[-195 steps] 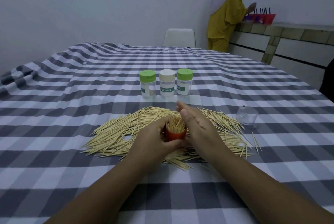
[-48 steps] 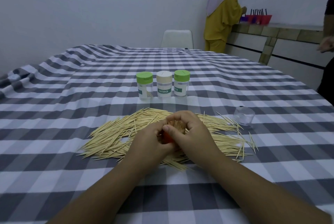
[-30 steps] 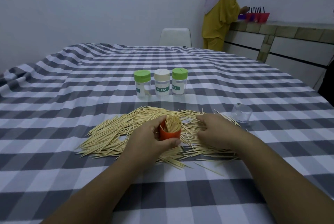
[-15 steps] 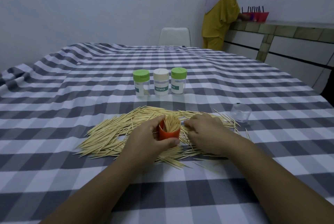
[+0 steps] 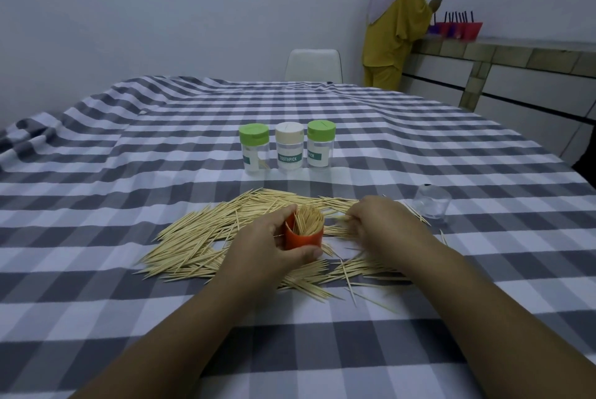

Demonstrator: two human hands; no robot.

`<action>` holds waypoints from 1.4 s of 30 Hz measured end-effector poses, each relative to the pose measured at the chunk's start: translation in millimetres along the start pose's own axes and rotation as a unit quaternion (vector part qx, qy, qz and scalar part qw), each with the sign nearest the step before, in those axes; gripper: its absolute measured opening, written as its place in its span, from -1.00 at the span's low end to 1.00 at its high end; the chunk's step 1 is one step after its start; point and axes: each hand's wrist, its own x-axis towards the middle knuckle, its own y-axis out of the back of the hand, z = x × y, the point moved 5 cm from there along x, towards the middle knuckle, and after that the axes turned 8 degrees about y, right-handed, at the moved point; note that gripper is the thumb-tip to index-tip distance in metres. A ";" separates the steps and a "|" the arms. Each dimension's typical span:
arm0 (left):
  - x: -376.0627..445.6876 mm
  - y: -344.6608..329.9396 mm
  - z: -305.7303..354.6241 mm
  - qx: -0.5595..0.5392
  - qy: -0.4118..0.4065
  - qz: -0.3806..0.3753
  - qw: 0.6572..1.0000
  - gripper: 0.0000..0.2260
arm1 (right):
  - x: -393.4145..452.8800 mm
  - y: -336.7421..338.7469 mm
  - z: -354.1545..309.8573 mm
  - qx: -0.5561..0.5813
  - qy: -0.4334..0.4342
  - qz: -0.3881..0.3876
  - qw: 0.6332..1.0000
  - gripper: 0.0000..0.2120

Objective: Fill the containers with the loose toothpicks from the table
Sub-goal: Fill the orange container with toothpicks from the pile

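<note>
A small orange container point(image 5: 304, 239) packed with upright toothpicks stands in the middle of a wide pile of loose toothpicks point(image 5: 206, 237). My left hand point(image 5: 267, 245) grips the container, thumb in front and fingers behind. My right hand point(image 5: 383, 224) is just right of it, fingers curled down and pinching toothpicks from the pile. Further back stand three lidded toothpick jars in a row: a green-lidded jar point(image 5: 254, 148), a cream-lidded jar point(image 5: 289, 145) and a second green-lidded jar point(image 5: 320, 144).
A clear plastic cap point(image 5: 432, 206) lies on the checked tablecloth point(image 5: 96, 189) at the right of the pile. A white chair point(image 5: 313, 65) stands at the far edge. A person in yellow point(image 5: 396, 31) stands by a counter at the back right.
My right hand left the top of the container, moved right onto the pile and has drawn back toward the container with toothpicks. The left hand kept its grip.
</note>
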 end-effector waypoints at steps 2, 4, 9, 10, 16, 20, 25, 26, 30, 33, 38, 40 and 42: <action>0.0 0.4 0.2 -0.001 0.000 0.001 1.000 -0.23 | -1.0 4.4 2.6 0.092 -0.024 -0.006 0.995 -0.84; -0.1 0.2 0.6 -0.002 0.000 -0.001 1.000 -0.23 | -3.4 8.2 3.8 0.167 -0.019 0.022 0.986 -0.86; -0.3 0.0 1.5 0.000 -0.002 -0.001 1.000 -0.23 | -5.0 12.4 6.9 0.269 -0.013 0.062 0.961 -0.82; -0.4 0.1 1.6 0.000 -0.003 -0.001 1.000 -0.23 | -5.2 13.1 8.0 0.299 -0.018 0.070 0.952 -0.82; 0.2 0.2 2.2 0.016 -0.007 0.000 1.000 -0.23 | -5.9 12.6 11.2 0.529 -0.059 0.127 0.837 -0.86; 0.5 -0.5 1.5 0.011 -0.005 0.000 1.000 -0.22 | -5.0 11.3 9.3 0.638 -0.078 0.167 0.748 -0.86; 1.7 -1.1 1.3 0.024 -0.010 -0.002 1.000 -0.22 | -5.5 13.5 -2.6 0.732 -0.051 0.242 0.635 -0.87; 2.0 -1.2 1.2 0.025 -0.010 -0.002 1.000 -0.22 | -5.5 13.7 -5.2 0.743 -0.044 0.255 0.618 -0.87; 3.1 -1.9 -1.2 0.010 -0.009 -0.005 1.000 -0.21 | -7.0 17.1 -17.9 0.747 -0.008 0.287 0.599 -0.86; 3.8 -2.4 -2.5 0.010 -0.012 -0.009 1.000 -0.19 | -8.3 18.2 -25.7 0.708 0.010 0.295 0.642 -0.85; 4.0 -3.3 -2.0 0.000 -0.022 -0.017 1.000 -0.16 | -9.3 11.9 -35.2 0.627 0.018 0.271 0.730 -0.80; 4.6 -3.3 -2.0 0.001 -0.029 -0.018 0.999 -0.13 | -9.0 10.1 -38.7 0.626 0.025 0.257 0.736 -0.82; 5.5 -2.8 -2.7 0.010 -0.037 -0.013 0.999 -0.19 | -8.2 6.4 -41.6 0.625 0.032 0.238 0.743 -0.84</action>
